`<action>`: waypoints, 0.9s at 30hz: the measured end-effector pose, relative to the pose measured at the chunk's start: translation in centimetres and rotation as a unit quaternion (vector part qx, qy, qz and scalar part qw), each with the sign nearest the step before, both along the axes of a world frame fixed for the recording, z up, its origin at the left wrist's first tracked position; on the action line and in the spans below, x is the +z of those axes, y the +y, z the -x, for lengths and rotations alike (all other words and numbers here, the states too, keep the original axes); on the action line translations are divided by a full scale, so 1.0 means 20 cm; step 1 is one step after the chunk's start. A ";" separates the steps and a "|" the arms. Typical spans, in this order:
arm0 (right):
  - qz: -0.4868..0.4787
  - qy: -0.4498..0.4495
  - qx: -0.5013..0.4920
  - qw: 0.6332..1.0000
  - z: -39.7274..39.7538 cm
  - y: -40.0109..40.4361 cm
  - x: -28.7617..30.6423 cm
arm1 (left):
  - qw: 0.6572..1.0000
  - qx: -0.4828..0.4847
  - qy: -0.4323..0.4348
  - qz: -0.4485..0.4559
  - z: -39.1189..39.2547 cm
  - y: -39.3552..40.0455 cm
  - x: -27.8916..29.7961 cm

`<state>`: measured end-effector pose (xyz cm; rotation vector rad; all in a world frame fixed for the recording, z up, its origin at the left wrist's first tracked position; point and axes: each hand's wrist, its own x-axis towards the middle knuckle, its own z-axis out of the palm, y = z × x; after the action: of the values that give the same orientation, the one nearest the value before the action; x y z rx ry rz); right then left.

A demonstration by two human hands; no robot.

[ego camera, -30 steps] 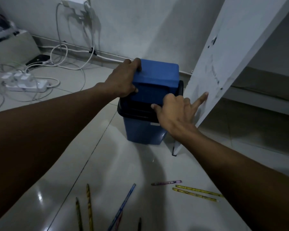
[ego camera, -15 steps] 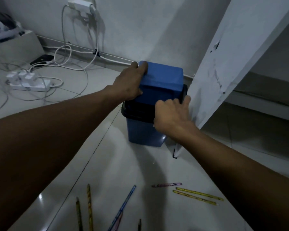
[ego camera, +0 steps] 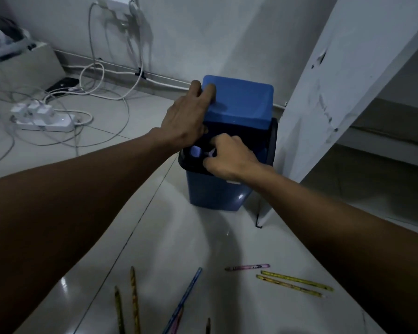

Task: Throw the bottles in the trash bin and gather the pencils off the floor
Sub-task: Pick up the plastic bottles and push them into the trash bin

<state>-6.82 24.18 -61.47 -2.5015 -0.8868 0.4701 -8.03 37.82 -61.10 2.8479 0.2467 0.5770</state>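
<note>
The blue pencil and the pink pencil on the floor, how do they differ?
The blue pencil looks longer than the pink pencil. The blue pencil runs diagonally, toward the trash bin; the pink pencil lies nearly crosswise. The blue pencil's lower end meets another pencil at the picture's bottom edge; the pink pencil lies apart, just above two yellow pencils. Both lie flat on the tile floor, untouched by either hand.

Bin (ego camera: 217, 191) interior dark, contents unclear

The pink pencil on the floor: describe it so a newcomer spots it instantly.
Start at the blue trash bin beside the white slanted panel. On the tiles below it lies the pink pencil, just above two yellow pencils. It is the only pink one and the shortest of that group.
</note>
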 end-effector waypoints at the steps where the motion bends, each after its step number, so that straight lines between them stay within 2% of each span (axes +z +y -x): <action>1: -0.007 -0.004 0.005 1.000 -0.02 0.00 -0.01 | 1.000 0.000 0.002 0.002 0.00 0.00 0.00; 4: -0.006 0.065 0.040 0.997 -0.06 0.01 -0.02 | 1.000 -0.008 0.009 0.009 0.00 0.01 0.00; 6: 0.032 0.116 0.058 0.991 -0.09 0.02 -0.02 | 1.000 -0.012 0.012 0.012 0.00 0.01 0.00; 10: 0.138 0.108 0.099 0.980 -0.10 0.05 -0.05 | 1.000 -0.014 0.015 0.013 0.01 0.01 0.00; 16: 0.163 0.107 0.074 0.978 -0.10 0.07 -0.07 | 0.999 -0.023 0.026 0.012 0.01 0.02 0.00; 22: 0.128 -0.066 0.055 0.988 -0.08 -0.05 -0.10 | 0.998 -0.031 0.039 0.032 0.02 0.04 -0.01; 24: 0.101 -0.137 0.056 0.984 -0.06 -0.13 -0.11 | 0.997 -0.036 0.047 0.039 0.01 0.04 -0.01; 27: 0.055 -0.197 0.077 0.976 -0.04 -0.25 -0.12 | 0.996 -0.035 0.066 0.054 0.01 0.04 -0.02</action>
<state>-5.92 19.15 -63.91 -2.6890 -1.2392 0.0679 -8.13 38.60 -61.49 2.7798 0.1930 0.3510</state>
